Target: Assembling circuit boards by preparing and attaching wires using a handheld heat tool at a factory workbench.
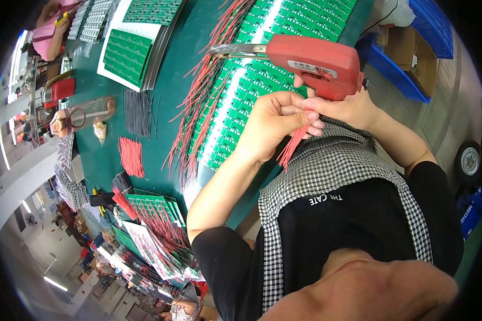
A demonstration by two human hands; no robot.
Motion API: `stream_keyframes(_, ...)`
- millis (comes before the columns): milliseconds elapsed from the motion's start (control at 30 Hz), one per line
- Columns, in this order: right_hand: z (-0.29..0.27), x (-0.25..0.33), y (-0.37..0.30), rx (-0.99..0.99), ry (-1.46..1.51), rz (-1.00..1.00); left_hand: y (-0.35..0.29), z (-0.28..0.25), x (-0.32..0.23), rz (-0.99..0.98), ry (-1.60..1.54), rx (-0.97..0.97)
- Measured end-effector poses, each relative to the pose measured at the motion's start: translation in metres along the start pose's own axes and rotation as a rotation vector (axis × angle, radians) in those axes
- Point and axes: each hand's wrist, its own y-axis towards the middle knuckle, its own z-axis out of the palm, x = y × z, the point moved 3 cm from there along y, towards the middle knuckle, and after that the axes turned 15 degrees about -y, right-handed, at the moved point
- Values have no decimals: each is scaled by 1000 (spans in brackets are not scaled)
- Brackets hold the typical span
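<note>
My left hand (pixel 276 120) is closed on a bunch of red wires (pixel 290 150), whose loose ends hang down in front of my checked apron. My right hand (pixel 353 109) is closed round a red soldering gun (pixel 318 61), its metal tip pointing left over the boards. The right thumb meets the left fingers at the top of the wire bunch. Beneath the tool lies a large panel of green circuit boards (pixel 273 75). Along its left side lie many red and black wires (pixel 201 109). The grip under the tool's body is partly hidden.
Left on the green table lie a dark wire bundle (pixel 138 115), a red wire bundle (pixel 131 156), a bottle (pixel 96 112) and stacked boards (pixel 126 58). Wired boards (pixel 155 235) sit at lower left. Blue crates (pixel 396 80) stand right. A co-worker's arm (pixel 53 45) shows far left.
</note>
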Motion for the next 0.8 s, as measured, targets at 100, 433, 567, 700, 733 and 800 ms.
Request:
stream_keyframes(100,-2,-5,0,24,-155,-69,0,-2,-1,-30,21,22)
stream_keyframes(433,-5,-11,-4,101,-86,-74,0,-1,-6,-79,131,48)
stream_keyframes(567,-5,-18,-4,155,-72,-50,-1,1,-6,-89,143,23)
stream_keyframes(700,-5,-12,-5,161,-20,-48,-3,5,-7,-93,222,29)
stream_keyframes(733,-5,-8,-4,161,-3,-70,-3,6,-6,-87,211,25)
stream_keyframes(800,-7,-7,-5,153,9,-95,-1,6,-4,-68,174,33)
